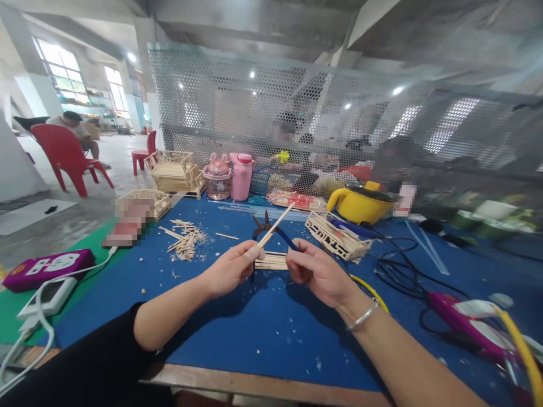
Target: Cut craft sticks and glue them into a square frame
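On my feed both forearms angle in from the lower corners, hands facing each other above the tabletop (275, 347). Left hand (235, 263): thumb and fingers pinched on a wooden stick (280, 219), which slants up and right, away from me. Right hand (320, 265): fingers curled round one handle of the pliers (262, 228), bracelet (363, 316) at that wrist. Pliers' head points away, just beyond the hands, jaws apart. Stick crosses over the pliers in view; can't tell if they touch. Other handle drops beside the left hand, contact unclear. Loose sticks (272, 260) lie between the hands. Offcut pile (185, 240) sits left of the left hand; wooden frame (338, 234) just beyond the right.
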Demonstrator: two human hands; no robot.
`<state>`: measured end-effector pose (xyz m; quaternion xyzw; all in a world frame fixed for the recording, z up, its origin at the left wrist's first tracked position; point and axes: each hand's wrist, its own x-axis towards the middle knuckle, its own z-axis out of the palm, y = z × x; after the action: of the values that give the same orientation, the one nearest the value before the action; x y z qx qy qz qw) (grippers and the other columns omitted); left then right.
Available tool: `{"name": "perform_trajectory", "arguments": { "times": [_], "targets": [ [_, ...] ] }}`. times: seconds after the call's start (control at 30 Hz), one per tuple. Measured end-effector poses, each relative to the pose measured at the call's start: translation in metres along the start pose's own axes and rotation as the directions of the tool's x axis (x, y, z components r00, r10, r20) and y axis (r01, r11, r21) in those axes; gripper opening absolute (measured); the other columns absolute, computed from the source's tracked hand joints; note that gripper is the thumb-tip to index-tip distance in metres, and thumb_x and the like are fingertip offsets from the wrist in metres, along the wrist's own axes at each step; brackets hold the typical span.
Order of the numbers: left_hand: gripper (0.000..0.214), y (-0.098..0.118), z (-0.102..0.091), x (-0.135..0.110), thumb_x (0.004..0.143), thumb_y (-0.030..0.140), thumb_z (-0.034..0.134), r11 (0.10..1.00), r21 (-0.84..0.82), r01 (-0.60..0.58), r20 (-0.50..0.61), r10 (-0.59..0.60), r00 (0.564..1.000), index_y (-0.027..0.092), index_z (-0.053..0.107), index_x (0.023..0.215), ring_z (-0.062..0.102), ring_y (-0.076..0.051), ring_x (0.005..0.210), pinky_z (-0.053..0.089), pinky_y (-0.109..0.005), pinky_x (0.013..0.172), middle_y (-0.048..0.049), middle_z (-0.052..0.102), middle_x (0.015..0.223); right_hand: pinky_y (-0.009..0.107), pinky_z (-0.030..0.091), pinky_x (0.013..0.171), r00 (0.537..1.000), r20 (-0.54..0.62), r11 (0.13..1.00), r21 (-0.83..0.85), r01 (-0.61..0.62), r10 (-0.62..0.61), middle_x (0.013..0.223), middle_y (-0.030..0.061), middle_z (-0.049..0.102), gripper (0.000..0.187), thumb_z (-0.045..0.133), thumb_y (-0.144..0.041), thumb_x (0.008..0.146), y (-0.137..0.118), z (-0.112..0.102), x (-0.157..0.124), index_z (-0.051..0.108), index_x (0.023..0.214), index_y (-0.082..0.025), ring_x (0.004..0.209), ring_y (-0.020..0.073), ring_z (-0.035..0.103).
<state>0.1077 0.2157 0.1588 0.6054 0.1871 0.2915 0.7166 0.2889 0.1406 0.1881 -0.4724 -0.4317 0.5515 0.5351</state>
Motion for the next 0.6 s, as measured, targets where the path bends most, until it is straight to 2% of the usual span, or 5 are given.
{"name": "perform_trajectory", "arguments": {
  "times": [0.07, 0.17, 0.27, 0.43, 0.6],
  "targets": [
    [0.032, -0.001, 0.002, -0.002, 0.082, 0.051, 0.049, 1.0, 0.01, -0.008, 0.009, 0.008, 1.0, 0.019, 0.049, 0.08, 0.021, -0.005, 0.041, 0.015, -0.016, 0.039, 0.0086, 0.026, 0.048, 0.02, 0.046, 0.068, 0.998, 0.02, 0.998, 0.048, 0.05, -0.051, 0.09, -0.0021, 0.06, 0.027, 0.067, -0.014, 0.062, 0.006, -0.001, -0.001, 0.054, 0.084, -0.023, 0.079, 0.009, 0.056],
    [0.032, -0.002, 0.008, -0.005, 0.082, 0.051, 0.049, 1.0, 0.013, 0.005, 0.053, -0.006, 0.999, 0.018, 0.05, 0.081, 0.021, -0.005, 0.042, 0.015, -0.018, 0.04, 0.0083, 0.026, 0.049, 0.032, 0.041, 0.089, 0.961, 0.277, 0.99, 0.132, -0.049, 0.01, 0.124, -0.0004, 0.051, 0.062, 0.059, -0.003, 0.05, 0.013, 0.001, -0.003, 0.055, 0.106, -0.029, 0.115, 0.017, 0.046],
    [0.032, -0.005, 0.014, -0.007, 0.083, 0.051, 0.048, 1.0, 0.022, 0.015, 0.092, -0.017, 0.996, 0.018, 0.049, 0.081, 0.022, -0.005, 0.043, 0.015, -0.02, 0.041, 0.0077, 0.026, 0.05, 0.035, 0.036, 0.095, 0.902, 0.432, 0.989, 0.129, -0.072, 0.009, 0.131, -0.0005, 0.047, 0.072, 0.053, -0.001, 0.045, 0.019, 0.005, -0.004, 0.056, 0.11, -0.03, 0.124, 0.0201, 0.037],
    [0.031, -0.006, 0.021, -0.011, 0.085, 0.05, 0.045, 0.998, 0.055, 0.032, 0.077, -0.036, 0.996, 0.019, 0.048, 0.083, 0.021, -0.006, 0.043, 0.014, -0.021, 0.041, 0.0075, 0.026, 0.051, 0.036, 0.027, 0.102, 0.922, 0.387, 1.0, 0.025, 0.0, -0.01, 0.137, -0.0046, 0.04, 0.079, 0.054, 0.001, 0.045, 0.027, 0.009, -0.006, 0.054, 0.116, -0.033, 0.13, 0.0199, 0.027],
    [0.032, -0.005, 0.028, -0.014, 0.085, 0.049, 0.044, 0.997, 0.064, 0.038, 0.114, -0.045, 0.992, 0.018, 0.047, 0.082, 0.023, -0.005, 0.044, 0.017, -0.019, 0.041, 0.0074, 0.026, 0.052, 0.037, 0.027, 0.102, 0.909, 0.418, 0.999, -0.036, 0.01, 0.006, 0.132, -0.0025, 0.045, 0.077, 0.056, 0.0, 0.045, 0.031, 0.009, -0.007, 0.055, 0.116, -0.03, 0.128, 0.0213, 0.031]
  ]
}}
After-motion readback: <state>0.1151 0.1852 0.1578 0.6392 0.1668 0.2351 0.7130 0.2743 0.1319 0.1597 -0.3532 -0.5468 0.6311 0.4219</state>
